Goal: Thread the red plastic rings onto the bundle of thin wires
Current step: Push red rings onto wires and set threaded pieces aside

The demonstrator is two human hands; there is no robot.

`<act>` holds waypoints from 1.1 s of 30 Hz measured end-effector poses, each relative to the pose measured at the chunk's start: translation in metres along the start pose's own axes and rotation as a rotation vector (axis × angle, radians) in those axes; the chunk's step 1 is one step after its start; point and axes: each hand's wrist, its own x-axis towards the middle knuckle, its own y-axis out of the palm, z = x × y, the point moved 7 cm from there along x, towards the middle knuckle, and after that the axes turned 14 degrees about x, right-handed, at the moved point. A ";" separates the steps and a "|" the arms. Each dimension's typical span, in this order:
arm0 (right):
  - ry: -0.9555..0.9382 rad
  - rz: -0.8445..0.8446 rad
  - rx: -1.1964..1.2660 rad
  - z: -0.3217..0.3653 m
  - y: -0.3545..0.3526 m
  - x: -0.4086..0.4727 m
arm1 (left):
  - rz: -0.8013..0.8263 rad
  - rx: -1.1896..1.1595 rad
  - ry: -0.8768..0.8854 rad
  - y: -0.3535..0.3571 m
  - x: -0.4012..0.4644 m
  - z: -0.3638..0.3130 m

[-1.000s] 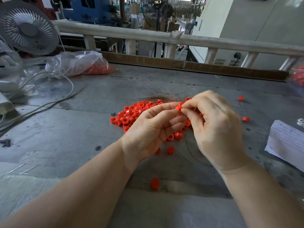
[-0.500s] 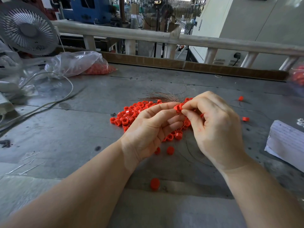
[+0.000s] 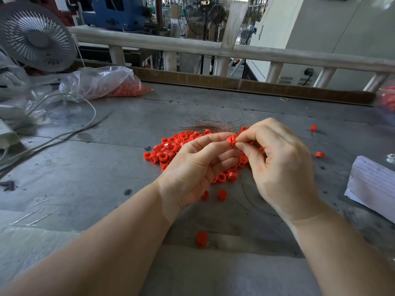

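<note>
Since a second ago little has shifted: both hands have stayed together over the heap, and the red ring (image 3: 232, 139) pinched between them sits at much the same spot, only edged slightly toward the left fingertips. The left hand (image 3: 196, 167) lies palm up, its fingers curled inward, with the tip of its forefinger and thumb closing on the ring from the left side. The right hand (image 3: 282, 167) faces it, back toward the camera, thumb and forefinger tips pressed on the same ring from the right; its other fingers are folded loosely into the palm. Whether the ring is already on the wires cannot be told, since the fingertips cover the joint. The bundle of thin wires (image 3: 211, 124) fans out coppery and frayed just beyond the fingertips, lying over the far edge of the pile of red rings (image 3: 168, 149) on the grey worktable (image 3: 106, 167). A few fine strands trail down below the right hand toward the near side. Loose rings lie apart from the heap: one (image 3: 201, 238) near the table's front between the forearms, two more (image 3: 320, 154) to the right. At the far left lie a clear plastic bag (image 3: 96, 82) holding more red pieces, a white cable (image 3: 64, 133) and a fan (image 3: 36, 37); a sheet of paper (image 3: 372, 184) lies at the right edge.
</note>
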 end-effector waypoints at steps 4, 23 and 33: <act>0.018 0.018 0.009 -0.002 0.001 0.001 | -0.002 0.020 0.019 -0.001 0.000 -0.001; 0.072 0.016 -0.086 -0.002 0.005 -0.001 | -0.052 0.090 0.081 -0.003 0.001 -0.003; 0.076 0.033 -0.059 -0.002 0.007 0.000 | -0.064 0.129 0.102 -0.002 -0.001 -0.008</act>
